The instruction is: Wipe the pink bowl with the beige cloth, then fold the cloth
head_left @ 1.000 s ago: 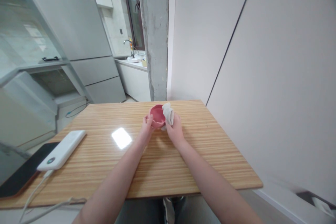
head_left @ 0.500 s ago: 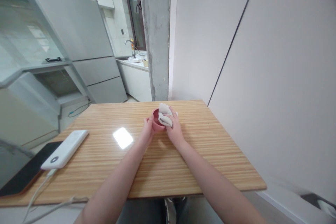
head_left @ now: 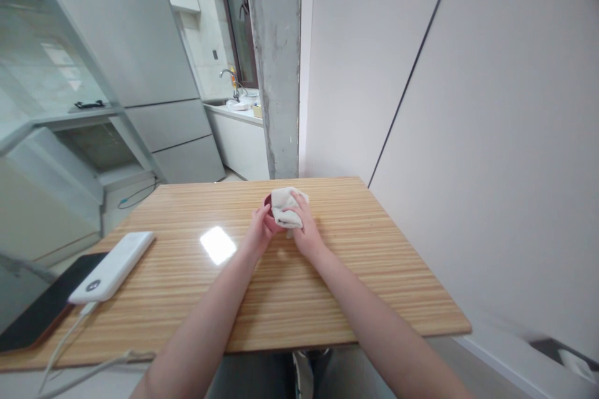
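Pale walls and a bare concrete pillar (head_left: 276, 62) are seen behind a striped wooden desk (head_left: 327, 287), with a grey refrigerator (head_left: 135, 43) and a sink counter (head_left: 234, 112) further back on the left. Near the far middle of the desk, a small pink bowl (head_left: 268, 207) is held by the left hand (head_left: 257, 230), whose grip is curled against the bowl's near side. A crumpled white cloth (head_left: 284, 209) is pressed over the bowl's mouth by the right hand (head_left: 304, 230), its grip closed on the cloth, so that only a sliver of the bowl's rim is shown. At the desk's left edge, a white power bank (head_left: 112, 267) is laid partly over a dark phone (head_left: 37, 315), and a white cable (head_left: 70, 349) is trailed from it toward the near edge.
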Demonstrator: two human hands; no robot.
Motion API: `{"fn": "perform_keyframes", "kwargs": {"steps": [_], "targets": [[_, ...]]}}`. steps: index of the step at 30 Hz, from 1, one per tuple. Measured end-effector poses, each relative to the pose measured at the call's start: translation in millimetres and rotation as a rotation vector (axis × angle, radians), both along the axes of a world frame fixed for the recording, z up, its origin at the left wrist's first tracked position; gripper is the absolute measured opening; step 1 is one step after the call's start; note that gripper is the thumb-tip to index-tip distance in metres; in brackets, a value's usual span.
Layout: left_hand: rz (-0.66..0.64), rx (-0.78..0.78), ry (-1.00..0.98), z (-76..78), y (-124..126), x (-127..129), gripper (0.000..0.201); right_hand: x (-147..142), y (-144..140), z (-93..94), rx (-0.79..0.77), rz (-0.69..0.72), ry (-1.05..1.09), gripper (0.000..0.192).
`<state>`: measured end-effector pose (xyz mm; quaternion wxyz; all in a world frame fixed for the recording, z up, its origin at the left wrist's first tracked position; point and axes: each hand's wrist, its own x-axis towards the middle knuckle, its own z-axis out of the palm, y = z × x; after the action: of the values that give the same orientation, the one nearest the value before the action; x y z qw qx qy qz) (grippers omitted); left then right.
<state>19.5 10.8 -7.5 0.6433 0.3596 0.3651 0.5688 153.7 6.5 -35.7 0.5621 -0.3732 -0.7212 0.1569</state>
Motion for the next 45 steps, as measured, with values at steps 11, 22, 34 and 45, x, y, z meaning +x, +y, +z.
{"fn": "perform_keyframes", "kwargs": {"steps": [11, 22, 34, 45], "targets": [[-0.040, -0.017, -0.257, -11.2, -2.3, 7.7, 0.038, 3.1, -1.5, 7.3, -0.037, 0.058, -0.002, 0.030], [-0.266, -0.176, -0.193, -5.5, -10.7, 7.3, 0.038, 25.2, 7.1, 5.7, -0.013, 0.035, 0.118, 0.027], [-0.250, -0.173, -0.167, -4.9, -5.2, 3.3, 0.051, 14.1, 0.3, 5.8, 0.005, -0.016, 0.108, 0.027], [-0.073, -0.002, -0.144, -6.9, -2.1, 1.7, 0.046, 1.2, -1.2, 3.1, 0.004, 0.012, -0.024, 0.032]]}}
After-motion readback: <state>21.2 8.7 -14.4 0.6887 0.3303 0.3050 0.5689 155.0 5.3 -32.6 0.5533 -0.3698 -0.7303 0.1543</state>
